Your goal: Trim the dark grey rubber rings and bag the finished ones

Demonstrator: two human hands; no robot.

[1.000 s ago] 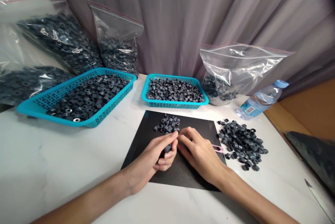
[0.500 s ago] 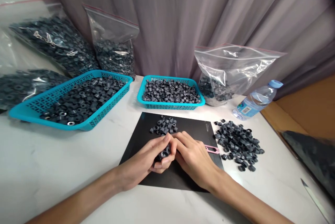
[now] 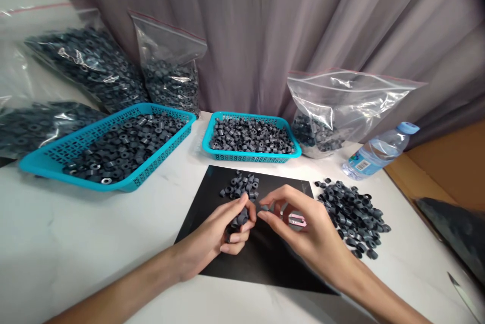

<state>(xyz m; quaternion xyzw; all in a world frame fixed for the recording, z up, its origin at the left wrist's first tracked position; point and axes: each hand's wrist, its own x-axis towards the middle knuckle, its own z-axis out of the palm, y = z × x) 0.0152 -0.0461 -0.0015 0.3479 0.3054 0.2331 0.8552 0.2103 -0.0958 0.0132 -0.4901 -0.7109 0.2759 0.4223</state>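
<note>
My left hand (image 3: 223, 230) is curled over the black mat (image 3: 212, 258) and grips a dark grey rubber ring stack (image 3: 239, 219) between thumb and fingers. My right hand (image 3: 303, 228) hovers just to its right, thumb and forefinger pinched on one small grey ring (image 3: 265, 207). A pink clip-like tool (image 3: 296, 220) shows under the right palm, held or lying on the mat, I cannot tell which. A small heap of rings (image 3: 240, 185) lies on the mat just beyond both hands.
A larger pile of rings (image 3: 352, 210) lies right of the mat. Two turquoise baskets (image 3: 45, 159) (image 3: 252, 155) full of rings stand behind, with several clear bags (image 3: 341, 101) of rings at the curtain. A water bottle (image 3: 379, 154) lies at the right.
My right hand has lifted off the mat and drawn slightly right, away from the left hand, pinching a ring. The pink tool now shows beneath it.
</note>
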